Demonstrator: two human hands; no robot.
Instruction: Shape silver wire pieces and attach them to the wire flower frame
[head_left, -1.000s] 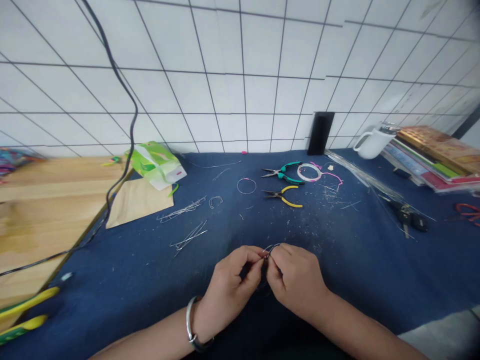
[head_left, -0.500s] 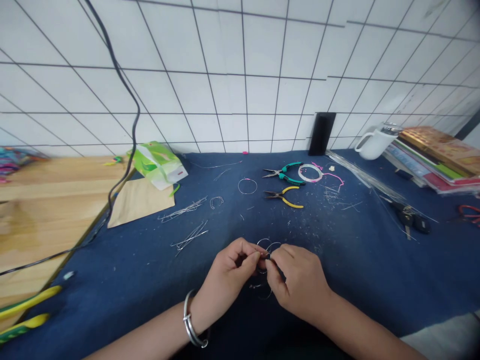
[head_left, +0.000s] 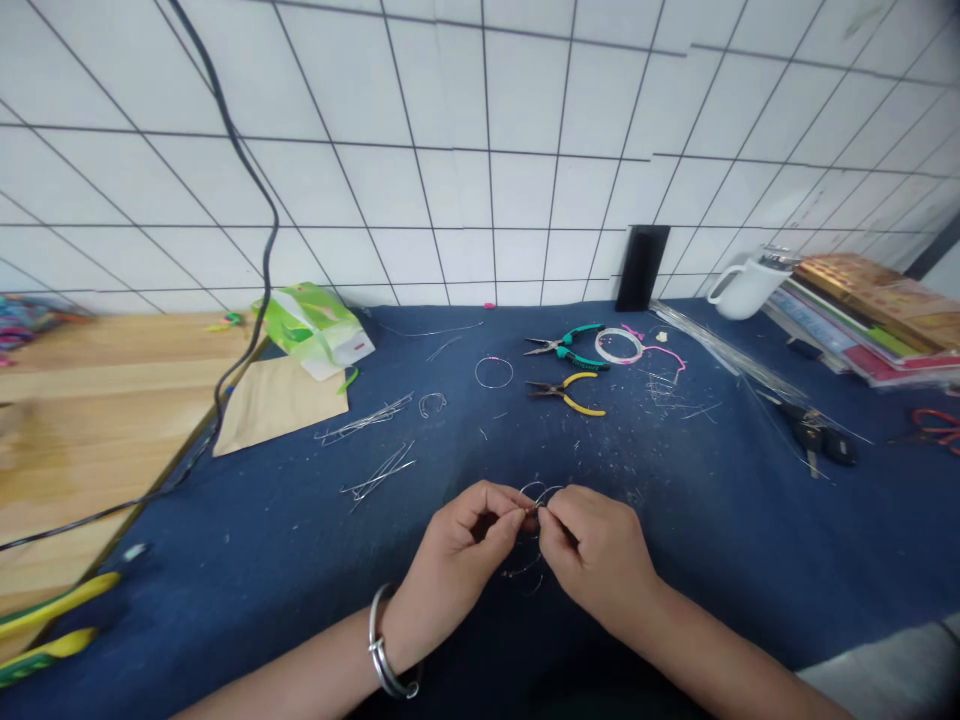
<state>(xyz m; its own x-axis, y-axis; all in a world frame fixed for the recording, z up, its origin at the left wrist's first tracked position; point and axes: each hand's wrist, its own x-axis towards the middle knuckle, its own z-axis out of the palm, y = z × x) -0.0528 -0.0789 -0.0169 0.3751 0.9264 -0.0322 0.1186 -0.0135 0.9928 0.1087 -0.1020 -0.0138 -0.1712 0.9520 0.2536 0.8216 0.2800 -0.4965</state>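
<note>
Thin, shiny wire [head_left: 534,487] bent into loops runs between my two hands, close to my body over the blue cloth. My left hand [head_left: 469,540], with a silver bangle at the wrist, pinches the wire between thumb and forefinger. Pressed close beside it, my right hand [head_left: 600,545] also pinches the wire. Some curved wire ends hang below the fingertips; the exact point of grip is hidden. Farther back lie a wire ring [head_left: 494,373], yellow-handled pliers [head_left: 568,393] and teal-handled pliers [head_left: 568,347].
Wire bundles [head_left: 365,418] and cut wire lengths [head_left: 379,472] lie to the left. A white ring with pink cord [head_left: 619,346], keys [head_left: 814,435], a white mug [head_left: 750,284] and books [head_left: 870,325] are at right. A black cable [head_left: 271,235] hangs at left.
My fingertips have drawn closer together on the wire, and the right hand's fingers are curled tighter. The loops have shifted slightly. Other things on the cloth stay in place.
</note>
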